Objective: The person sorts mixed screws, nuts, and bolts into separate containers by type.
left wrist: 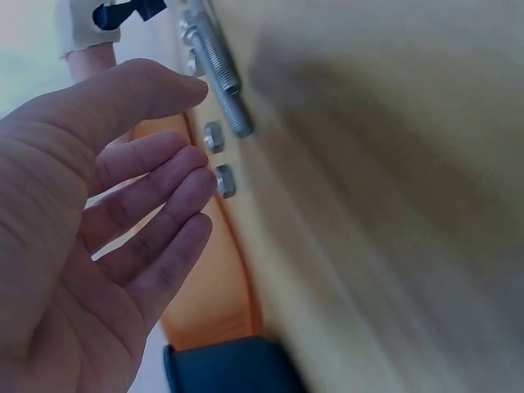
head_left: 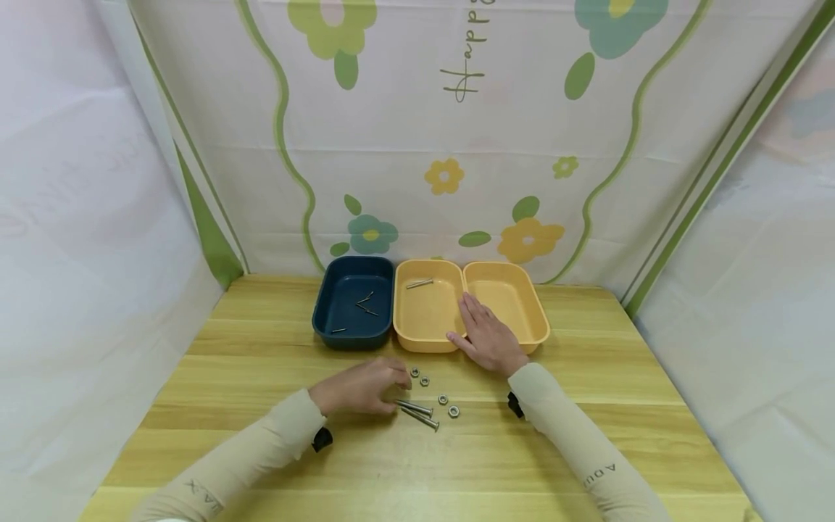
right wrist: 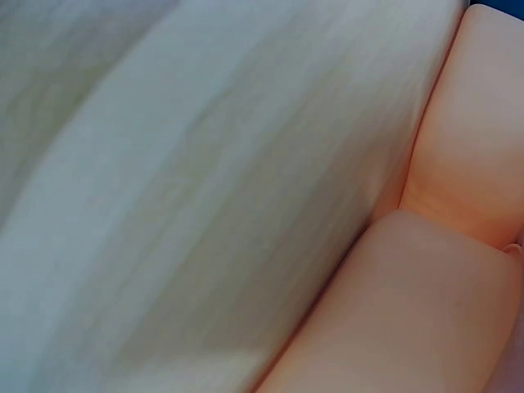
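My left hand (head_left: pixel 365 384) is at the left ends of the loose metal bolts (head_left: pixel 420 418) on the table. In the left wrist view the left hand (left wrist: pixel 123 180) has bent fingers and a gap between thumb and fingers, with nothing held. Several hex nuts (head_left: pixel 425 381) lie just right of it. My right hand (head_left: pixel 489 339), fingers extended, is over the adjoining rims of the middle yellow bin (head_left: pixel 427 342) and the right yellow bin (head_left: pixel 536 319). Silver bolts (head_left: pixel 420 283) lie in the middle bin. Only an edge of the right hand (right wrist: pixel 512 327) shows in the right wrist view.
A navy bin (head_left: pixel 352 341) holding several thin screws (head_left: pixel 367 309) stands left of the yellow bins. All three bins line the table's back edge, against a flowered cloth (head_left: pixel 391 130). Cloth walls rise at both sides of the wooden table (head_left: pixel 587 435).
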Demonstrator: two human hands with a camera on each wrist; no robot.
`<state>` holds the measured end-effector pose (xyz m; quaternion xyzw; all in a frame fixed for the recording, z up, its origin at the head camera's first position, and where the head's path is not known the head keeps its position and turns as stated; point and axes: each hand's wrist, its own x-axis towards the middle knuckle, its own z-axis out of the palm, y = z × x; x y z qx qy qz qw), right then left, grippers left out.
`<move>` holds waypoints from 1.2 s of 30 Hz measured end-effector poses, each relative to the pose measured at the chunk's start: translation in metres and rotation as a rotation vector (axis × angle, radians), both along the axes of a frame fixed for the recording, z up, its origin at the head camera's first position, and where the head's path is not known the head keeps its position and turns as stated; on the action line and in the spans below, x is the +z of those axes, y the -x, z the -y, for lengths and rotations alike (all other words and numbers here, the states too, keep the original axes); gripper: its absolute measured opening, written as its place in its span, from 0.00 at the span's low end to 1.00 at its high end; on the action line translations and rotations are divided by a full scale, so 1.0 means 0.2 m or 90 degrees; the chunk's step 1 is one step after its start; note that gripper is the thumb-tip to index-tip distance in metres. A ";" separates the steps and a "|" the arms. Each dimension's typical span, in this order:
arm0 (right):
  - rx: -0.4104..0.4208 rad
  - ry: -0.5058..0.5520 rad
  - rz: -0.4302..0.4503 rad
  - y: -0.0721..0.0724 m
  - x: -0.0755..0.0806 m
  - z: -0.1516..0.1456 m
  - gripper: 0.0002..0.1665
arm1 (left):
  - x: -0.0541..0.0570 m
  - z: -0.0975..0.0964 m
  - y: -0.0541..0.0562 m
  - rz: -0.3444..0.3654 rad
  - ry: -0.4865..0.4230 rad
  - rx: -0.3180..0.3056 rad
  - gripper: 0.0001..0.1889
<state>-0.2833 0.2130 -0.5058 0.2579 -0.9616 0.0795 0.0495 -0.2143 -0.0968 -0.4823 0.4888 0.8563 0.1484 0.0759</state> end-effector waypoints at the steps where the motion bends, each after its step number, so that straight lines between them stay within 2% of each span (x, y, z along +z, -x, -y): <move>1: 0.000 -0.001 0.000 0.00 0.00 0.00 0.52 | -0.01 0.00 0.00 0.002 -0.001 -0.003 0.16; 6: -0.001 -0.006 0.000 0.00 0.00 0.00 0.52 | -0.06 -0.01 0.01 0.019 0.001 -0.006 0.13; 12: 0.002 -0.003 -0.002 0.00 0.00 0.00 0.51 | -0.08 -0.03 0.03 0.037 -0.010 -0.002 0.10; 19: 0.003 -0.001 -0.006 0.00 0.00 0.00 0.51 | -0.08 -0.06 0.06 0.072 -0.019 0.003 0.06; 36: 0.002 -0.018 -0.013 0.00 0.01 0.00 0.52 | -0.10 -0.11 0.13 0.092 -0.019 -0.021 0.07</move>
